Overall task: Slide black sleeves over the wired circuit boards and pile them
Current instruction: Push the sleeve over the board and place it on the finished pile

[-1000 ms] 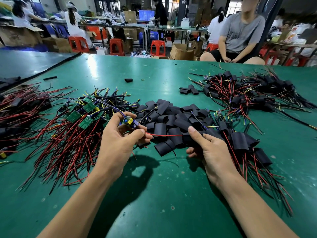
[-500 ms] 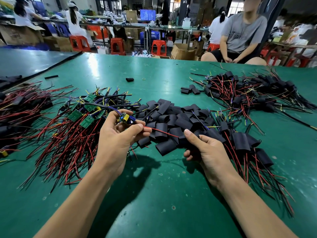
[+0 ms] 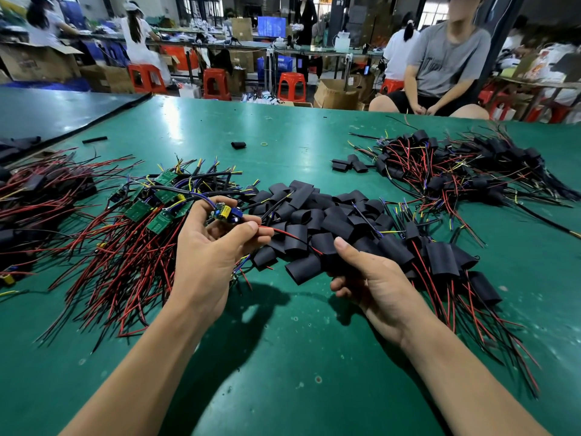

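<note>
My left hand [image 3: 207,256] pinches a small wired circuit board [image 3: 225,214] with a yellow part, lifted above the green table [image 3: 283,357]. Its red wire [image 3: 287,236] runs right into a black sleeve [image 3: 330,256] that my right hand [image 3: 374,281] grips, thumb on top. Loose black sleeves [image 3: 317,215] lie heaped between and beyond my hands. Bare green boards with red and black wires [image 3: 138,234] are piled at my left. Sleeved boards [image 3: 446,262] lie beside my right hand.
A second heap of sleeved boards [image 3: 465,171] sits at the far right, another wire heap [image 3: 34,199] at the far left. A stray sleeve [image 3: 238,145] lies mid-table. A seated person [image 3: 440,67] is beyond the far edge, with red stools [image 3: 291,86].
My left hand has raised the board slightly and its red wire now slopes down into the sleeve. My right hand has stayed at the sleeve pile, still gripping a sleeve.
</note>
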Demonstrator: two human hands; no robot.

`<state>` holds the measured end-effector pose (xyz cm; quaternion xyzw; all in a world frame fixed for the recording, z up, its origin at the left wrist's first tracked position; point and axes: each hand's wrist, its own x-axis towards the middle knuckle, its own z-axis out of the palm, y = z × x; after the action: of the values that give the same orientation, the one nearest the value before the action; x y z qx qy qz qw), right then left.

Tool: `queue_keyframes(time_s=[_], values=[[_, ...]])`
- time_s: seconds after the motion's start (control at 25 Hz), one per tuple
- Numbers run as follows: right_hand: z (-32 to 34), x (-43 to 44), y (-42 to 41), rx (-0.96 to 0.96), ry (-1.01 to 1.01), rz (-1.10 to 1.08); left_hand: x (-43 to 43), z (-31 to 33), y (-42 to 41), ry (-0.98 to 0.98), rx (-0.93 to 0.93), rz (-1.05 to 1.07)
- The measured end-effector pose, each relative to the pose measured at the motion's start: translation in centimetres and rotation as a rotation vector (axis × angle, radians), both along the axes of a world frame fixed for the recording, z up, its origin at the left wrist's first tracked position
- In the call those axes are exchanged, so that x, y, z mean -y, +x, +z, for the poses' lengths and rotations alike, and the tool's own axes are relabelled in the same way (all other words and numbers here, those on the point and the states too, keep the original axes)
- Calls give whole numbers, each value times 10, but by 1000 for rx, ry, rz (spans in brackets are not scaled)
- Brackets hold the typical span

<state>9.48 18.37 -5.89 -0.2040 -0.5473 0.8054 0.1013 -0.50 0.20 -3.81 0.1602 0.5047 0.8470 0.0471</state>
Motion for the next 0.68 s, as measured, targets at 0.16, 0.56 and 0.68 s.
queue_keyframes(time_s=[0.16, 0.56, 0.68], values=[[2, 1, 2, 58, -66, 40, 0, 0, 0, 14, -13, 7], [10, 3, 4, 146, -144, 94, 3, 1, -2, 21, -14, 21], [11, 3, 5, 166, -157, 102, 2, 1, -2, 20, -12, 26]])
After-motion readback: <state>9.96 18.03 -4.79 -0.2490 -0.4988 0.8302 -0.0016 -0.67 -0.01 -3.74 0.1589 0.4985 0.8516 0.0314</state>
